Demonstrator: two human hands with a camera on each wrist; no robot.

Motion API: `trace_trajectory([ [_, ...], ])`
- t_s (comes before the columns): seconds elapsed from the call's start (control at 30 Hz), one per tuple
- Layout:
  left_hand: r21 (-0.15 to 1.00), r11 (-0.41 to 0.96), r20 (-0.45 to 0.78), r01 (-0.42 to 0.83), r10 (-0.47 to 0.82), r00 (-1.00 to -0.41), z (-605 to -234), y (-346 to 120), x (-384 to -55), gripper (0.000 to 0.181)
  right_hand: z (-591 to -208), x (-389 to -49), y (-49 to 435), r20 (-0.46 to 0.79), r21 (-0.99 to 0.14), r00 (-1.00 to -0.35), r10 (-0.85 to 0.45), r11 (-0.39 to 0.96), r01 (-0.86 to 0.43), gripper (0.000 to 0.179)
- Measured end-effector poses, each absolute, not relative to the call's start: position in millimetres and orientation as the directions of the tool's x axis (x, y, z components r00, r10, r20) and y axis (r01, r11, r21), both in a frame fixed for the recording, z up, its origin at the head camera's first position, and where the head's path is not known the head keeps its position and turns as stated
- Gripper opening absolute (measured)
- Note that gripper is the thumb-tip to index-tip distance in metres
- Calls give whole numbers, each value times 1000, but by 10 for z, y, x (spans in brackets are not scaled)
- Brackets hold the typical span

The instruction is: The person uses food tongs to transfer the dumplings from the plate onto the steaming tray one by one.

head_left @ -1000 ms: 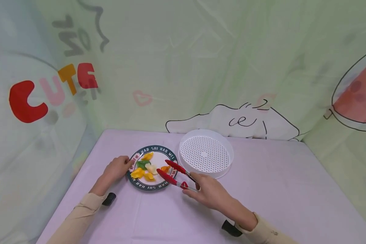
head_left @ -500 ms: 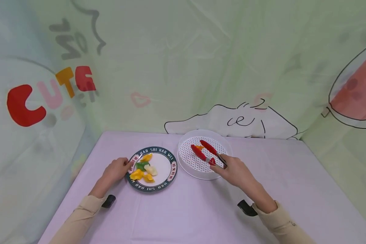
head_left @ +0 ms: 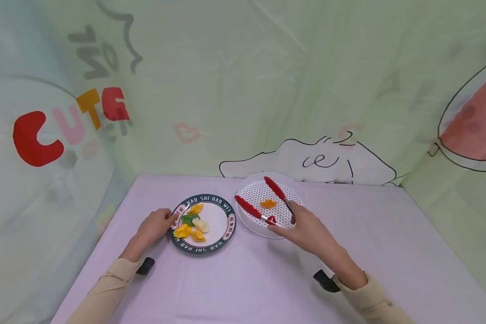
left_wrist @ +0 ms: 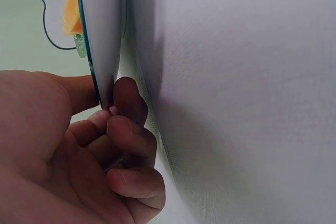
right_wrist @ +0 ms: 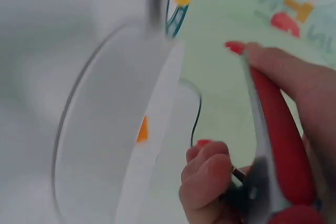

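Observation:
My left hand pinches the left rim of a round plate with a dark green lettered border; in the left wrist view its thumb lies over the rim and the fingers curl beneath. On the plate lie several dumpling-like pieces: yellow ones, a green one and a white one. My right hand holds red-tipped tongs, their arms spread wide above a white perforated steamer tray. Between the tong tips, one orange piece rests on the tray's holed floor.
The tray stands right of the plate, near the back edge of the table, which has a pale lilac cloth. Behind rises a printed curtain. Dark straps show near both wrists.
The right hand has carried an orange piece from the plate rightward to the tray, and the tongs have spread, letting it go there. The left hand stays on the plate rim.

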State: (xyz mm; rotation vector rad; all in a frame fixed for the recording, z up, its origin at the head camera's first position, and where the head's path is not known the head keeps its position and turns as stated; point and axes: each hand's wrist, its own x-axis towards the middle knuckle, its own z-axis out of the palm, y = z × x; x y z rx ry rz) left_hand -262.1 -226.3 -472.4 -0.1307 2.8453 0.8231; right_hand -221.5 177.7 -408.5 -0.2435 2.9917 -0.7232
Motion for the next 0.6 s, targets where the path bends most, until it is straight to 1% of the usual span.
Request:
trace_trajectory([
  [0.07,520,844,-191,-130,-34,-981,-4726,-2263,-2626,33,-4086,-2140,1633,0,-462,-976,-218,866,-194,98],
  [0.13,519,845,-191,-130,-34,-981,-4734,-2269,-2633,33,-4116,-2074,1481,12,-467,-960,-280,847,-253,91],
  [0.3,522,844,-189,-124,-27,-982,-4763,-2293,-2657,33,-4293,-2044,1164,47,-418,-917,-396,826,-378,61],
  [0.37,521,845,-189,-122,-26,-982,-4771,-2299,-2664,33,-4358,-2072,1068,47,-392,-902,-429,823,-412,55],
  [0.47,521,845,-189,-121,-24,-982,-4773,-2294,-2669,34,-4407,-2114,952,30,-377,-886,-463,815,-439,55],
  [0.6,524,843,-187,-124,-28,-982,-4772,-2283,-2676,33,-4412,-2152,848,-1,-369,-882,-472,820,-438,63],
])
